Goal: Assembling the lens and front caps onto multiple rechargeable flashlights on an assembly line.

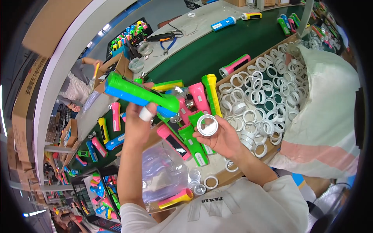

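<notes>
Bright, even white light is falling across the long, dark-green belt [202, 50], while thin white tube lights [34, 213] are glowing at far left. Crumpled clear plastic bags [163, 171] and a round, white-rimmed transparent lens [207, 125] are catching glare. Fisheye distortion is bending the long white frame [39, 116]; black vignetting is swallowing the corners.

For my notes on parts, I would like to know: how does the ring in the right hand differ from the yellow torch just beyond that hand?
The ring is white; the yellow torch is yellow. The ring is round and short, while the yellow torch is long and widens at its far end. The right hand holds the ring; the yellow torch lies beside a pink torch.
</notes>
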A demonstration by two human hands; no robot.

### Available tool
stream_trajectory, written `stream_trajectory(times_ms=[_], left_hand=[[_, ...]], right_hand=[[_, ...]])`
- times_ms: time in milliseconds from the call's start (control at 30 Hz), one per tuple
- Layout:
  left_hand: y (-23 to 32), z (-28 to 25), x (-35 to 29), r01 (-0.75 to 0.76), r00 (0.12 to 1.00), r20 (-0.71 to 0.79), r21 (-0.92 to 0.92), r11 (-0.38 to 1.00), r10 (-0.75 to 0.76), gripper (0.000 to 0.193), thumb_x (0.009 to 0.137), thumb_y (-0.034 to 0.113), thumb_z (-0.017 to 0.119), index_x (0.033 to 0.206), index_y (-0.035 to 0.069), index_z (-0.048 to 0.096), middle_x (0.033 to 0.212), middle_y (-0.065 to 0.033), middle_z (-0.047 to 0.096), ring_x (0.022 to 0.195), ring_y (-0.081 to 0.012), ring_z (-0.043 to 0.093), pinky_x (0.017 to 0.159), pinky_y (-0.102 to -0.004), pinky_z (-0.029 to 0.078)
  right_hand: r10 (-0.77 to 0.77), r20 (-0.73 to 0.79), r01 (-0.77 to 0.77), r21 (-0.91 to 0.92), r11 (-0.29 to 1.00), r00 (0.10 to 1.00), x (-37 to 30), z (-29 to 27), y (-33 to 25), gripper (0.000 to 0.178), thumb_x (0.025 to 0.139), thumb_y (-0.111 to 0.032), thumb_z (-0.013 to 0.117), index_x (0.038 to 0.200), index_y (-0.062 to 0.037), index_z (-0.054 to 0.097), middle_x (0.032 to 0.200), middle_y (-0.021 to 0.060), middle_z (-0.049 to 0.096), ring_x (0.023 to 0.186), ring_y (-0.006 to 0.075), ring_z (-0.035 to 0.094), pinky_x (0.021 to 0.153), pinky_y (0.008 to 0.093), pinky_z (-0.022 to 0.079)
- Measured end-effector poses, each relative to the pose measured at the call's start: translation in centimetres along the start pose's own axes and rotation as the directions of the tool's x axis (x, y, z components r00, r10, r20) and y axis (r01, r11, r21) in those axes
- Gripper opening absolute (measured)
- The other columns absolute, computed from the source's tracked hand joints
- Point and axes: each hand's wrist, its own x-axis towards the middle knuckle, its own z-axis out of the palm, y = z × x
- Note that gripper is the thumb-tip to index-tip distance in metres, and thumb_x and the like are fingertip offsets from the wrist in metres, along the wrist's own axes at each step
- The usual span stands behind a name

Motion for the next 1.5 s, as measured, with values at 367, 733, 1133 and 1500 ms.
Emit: stream_trajectory(times_ms=[367,733,1133,1500], left_hand=[[-0.5,2.2,-7.8,-0.064,0.990,0.118,-0.148,0.987,0.082,0.062,0.076,0.013,0.079,0.129,0.003,0.048,0.126,-0.0072,0.052,0.109,-0.0170,0.055,0.092,-0.0333,0.048],[-1.3,3.6,-10.6,-0.095,0.935,0.347,0.047,0.994,0.073,0.057,0.072,0.011,0.081,0.121,0.003,0.054,0.123,-0.0072,0.054,0.106,-0.0176,0.057,0.088,-0.0320,0.049],[-3.2,1.9,-12.9,0.091,0.940,0.339,-0.108,0.990,-0.050,0.066,0.071,0.029,0.083,0.122,0.001,0.053,0.115,-0.0095,0.057,0.104,-0.0200,0.058,0.087,-0.0333,0.048],[-5.5,3.1,-13.7,-0.192,0.981,-0.012,0.040,0.981,0.193,0.067,0.073,0.007,0.080,0.125,0.003,0.038,0.124,-0.0188,0.056,0.110,-0.0242,0.058,0.094,-0.0363,0.048]], right_hand=[[0.003,-0.053,-0.004,-0.014,1.000,0.999,-2.0,1.2,4.3,0.040,0.097,-0.042,0.045,0.103,-0.0044,0.057,0.109,0.0159,0.064,0.101,0.0300,0.065,0.085,0.0411,0.055],[0.015,-0.031,-0.017,-0.077,0.997,0.999,-2.8,1.9,6.0,0.050,0.098,-0.042,0.045,0.134,-0.0080,0.043,0.122,0.0062,0.059,0.103,0.0187,0.062,0.089,0.0362,0.052],[-0.078,-0.034,0.060,-0.366,0.928,0.996,-3.1,0.8,5.3,0.042,0.098,-0.033,0.046,0.135,-0.0129,0.042,0.120,0.0051,0.055,0.105,0.0148,0.058,0.088,0.0326,0.050],[-0.173,-0.012,0.154,-0.404,0.902,0.985,-3.4,1.2,5.6,0.047,0.099,-0.040,0.042,0.135,-0.0096,0.039,0.120,0.0087,0.055,0.108,0.0202,0.058,0.087,0.0393,0.052]])
